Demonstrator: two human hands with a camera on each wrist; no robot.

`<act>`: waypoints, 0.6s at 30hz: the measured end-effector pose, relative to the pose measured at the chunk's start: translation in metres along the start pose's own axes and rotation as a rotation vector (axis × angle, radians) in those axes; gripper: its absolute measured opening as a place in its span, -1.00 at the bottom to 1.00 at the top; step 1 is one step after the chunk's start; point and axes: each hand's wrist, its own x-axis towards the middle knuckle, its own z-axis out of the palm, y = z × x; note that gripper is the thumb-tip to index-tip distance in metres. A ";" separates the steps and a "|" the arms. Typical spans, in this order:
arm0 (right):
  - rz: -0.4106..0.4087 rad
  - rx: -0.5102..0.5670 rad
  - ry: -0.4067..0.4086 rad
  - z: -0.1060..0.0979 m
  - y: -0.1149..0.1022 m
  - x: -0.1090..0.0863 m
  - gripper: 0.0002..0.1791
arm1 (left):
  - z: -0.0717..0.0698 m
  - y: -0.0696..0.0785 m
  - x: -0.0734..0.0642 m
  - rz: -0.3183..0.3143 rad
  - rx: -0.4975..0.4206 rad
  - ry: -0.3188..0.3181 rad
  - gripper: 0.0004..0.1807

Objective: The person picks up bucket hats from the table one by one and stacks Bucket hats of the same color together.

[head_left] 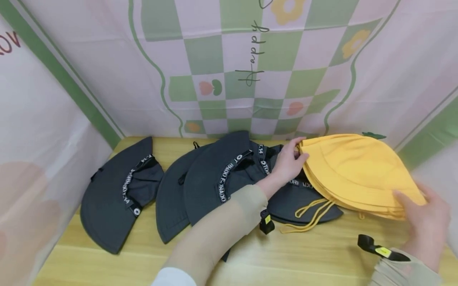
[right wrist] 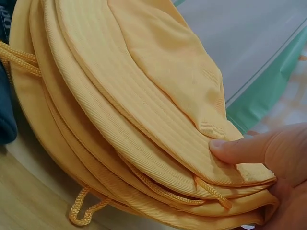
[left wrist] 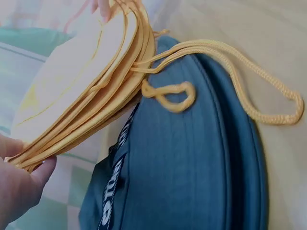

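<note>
A stack of folded yellow bucket hats (head_left: 358,171) is held up between both hands, overlapping dark hats in the head view. My left hand (head_left: 290,161) pinches one brim corner between thumb and fingers, also seen in the left wrist view. At the opposite corner my right hand (head_left: 427,212) grips the stack, its thumb lying on top of the brim in the right wrist view. Several layers of brim (right wrist: 115,129) fan out there. Yellow cords (left wrist: 230,62) dangle from the stack over a dark hat (left wrist: 177,153) beneath.
Further dark folded hats with lettered bands lie on the wooden table (head_left: 272,262): one hat (head_left: 111,202) alone at the left, and overlapping hats (head_left: 211,171) near the middle. A patterned cloth (head_left: 239,59) hangs behind the table. A small green piece (head_left: 373,135) shows behind the yellow stack.
</note>
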 end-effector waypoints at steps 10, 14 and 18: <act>0.013 -0.059 0.030 0.000 0.004 0.009 -0.24 | 0.022 0.003 0.011 -0.118 0.008 -0.091 -0.16; -0.032 -0.110 0.029 0.001 0.008 0.013 -0.24 | 0.027 -0.004 0.014 -0.160 0.131 -0.141 -0.07; -0.038 -0.124 0.020 0.002 0.012 0.014 -0.23 | 0.037 -0.006 0.011 -0.187 0.212 -0.174 0.01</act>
